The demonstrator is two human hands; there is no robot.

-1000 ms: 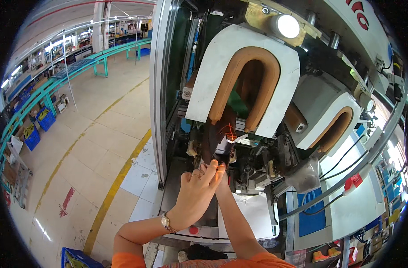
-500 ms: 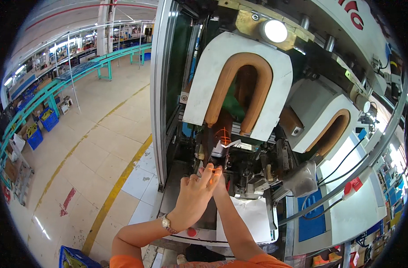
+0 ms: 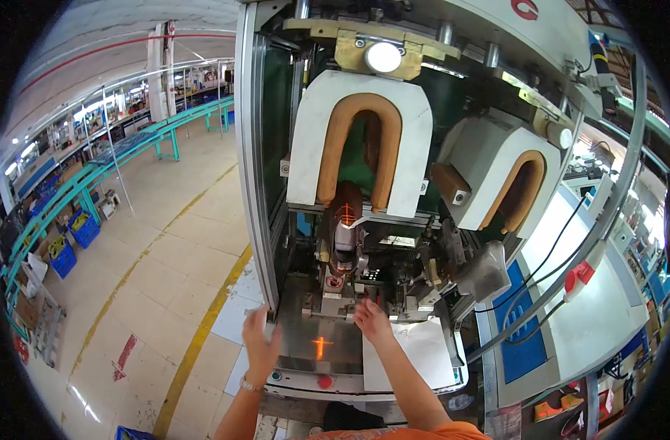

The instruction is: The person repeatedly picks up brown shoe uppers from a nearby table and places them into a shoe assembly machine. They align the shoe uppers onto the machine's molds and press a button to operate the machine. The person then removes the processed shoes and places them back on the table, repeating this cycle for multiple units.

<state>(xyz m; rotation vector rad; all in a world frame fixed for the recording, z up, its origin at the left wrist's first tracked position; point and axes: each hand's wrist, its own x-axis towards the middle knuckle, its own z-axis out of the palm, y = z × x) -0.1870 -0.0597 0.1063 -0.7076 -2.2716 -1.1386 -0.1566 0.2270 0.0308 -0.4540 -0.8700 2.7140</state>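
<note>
A dark brown shoe upper (image 3: 343, 246) sits toe-up on the machine's mount, below a white U-shaped press block (image 3: 415, 139) with a brown padded lining (image 3: 327, 158). Orange light lines cross the upper, and a pale flap sticks out at its side. My left hand (image 3: 260, 345) is off the shoe, held over the left edge of the metal bed, its thumb apart from the fingers and nothing in it. Close to the clamp parts right of the shoe, my right hand (image 3: 371, 320) is raised with loosely bent, slightly blurred fingers; no object shows in it.
A second padded block (image 3: 522, 176) hangs at right. White paper (image 3: 415, 359) lies on the bed beside a red button (image 3: 324, 381); an orange light cross shines on the metal. A grey hose (image 3: 606, 227) curves past at right. Blue crates (image 3: 85, 229) stand on the floor at left.
Both hands have come away from the shoe upper: the left down and to the left, the right slightly down and right. The view has shifted, and the upper stays on the mount.
</note>
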